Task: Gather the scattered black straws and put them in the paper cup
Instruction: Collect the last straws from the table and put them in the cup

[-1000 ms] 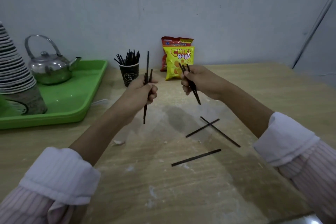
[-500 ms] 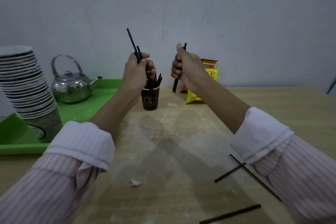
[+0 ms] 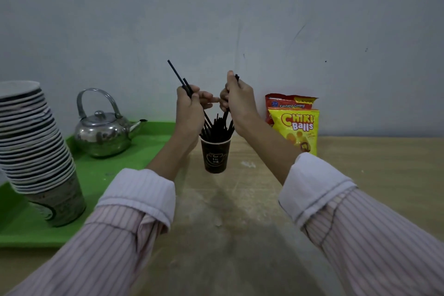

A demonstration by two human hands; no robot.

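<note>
We hold both hands up over the dark brown paper cup [image 3: 215, 156], which stands on the pale wooden bench [image 3: 240, 235] near its far edge, just right of the bright green plastic tray [image 3: 101, 175]; the cup already carries a bundle of thin black plastic straws [image 3: 217, 127], fanned out above its rim; our left hand [image 3: 189, 113] is clenched around two more black straws [image 3: 179, 77], whose upper ends slant up and to the left above the knuckles, while their lower ends point down toward the cup's mouth; our right hand [image 3: 237, 101] grips further black straws, a short tip [image 3: 237, 77] showing above the thumb and the lower lengths reaching down among those in the cup; the two hands sit close together, fingertips nearly touching; on the tray we see a shiny round metal kettle [image 3: 103, 132] and, nearer and left, a tall leaning stack of paper cups [image 3: 33, 142]; to the right of the cup, against the grey wall, stand a yellow snack packet [image 3: 296, 130] and a red one [image 3: 288, 101] behind it.
</note>
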